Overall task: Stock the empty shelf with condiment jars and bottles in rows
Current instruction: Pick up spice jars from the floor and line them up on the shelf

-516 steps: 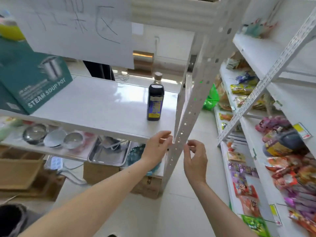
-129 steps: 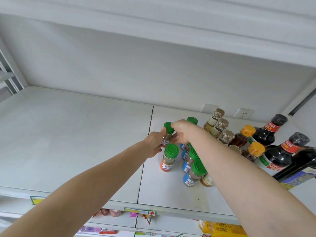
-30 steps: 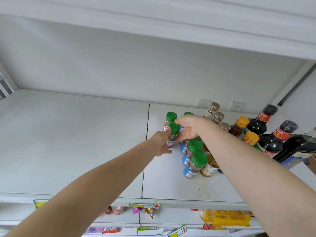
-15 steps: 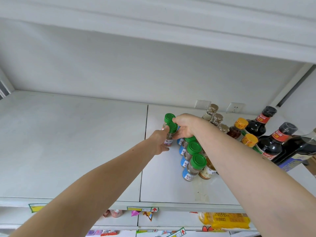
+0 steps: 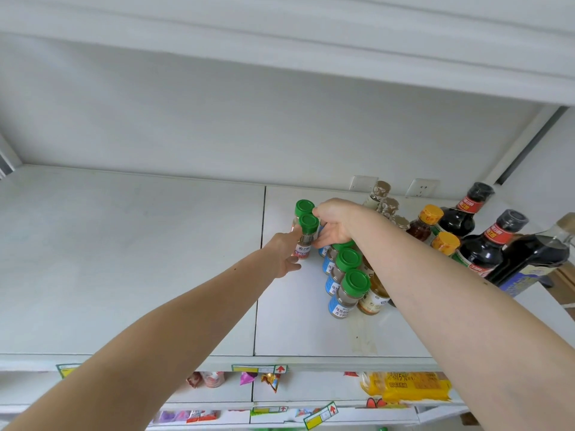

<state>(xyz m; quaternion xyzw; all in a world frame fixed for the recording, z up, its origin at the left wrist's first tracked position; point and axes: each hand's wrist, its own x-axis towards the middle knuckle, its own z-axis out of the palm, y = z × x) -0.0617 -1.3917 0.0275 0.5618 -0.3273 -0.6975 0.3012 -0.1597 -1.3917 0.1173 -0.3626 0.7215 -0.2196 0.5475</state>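
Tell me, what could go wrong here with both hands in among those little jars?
The green-capped jars stand tightly packed, so nudging the red-labelled jar that the left hand holds might topple its neighbours. The right forearm reaches over the rows and could brush the orange-capped bottles.

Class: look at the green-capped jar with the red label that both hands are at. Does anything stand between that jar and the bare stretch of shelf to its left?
Nothing visible does. The red-label jar stands beside the shelf seam, with only the left hand touching its left side. The other jars and bottles lie right of it or behind it.
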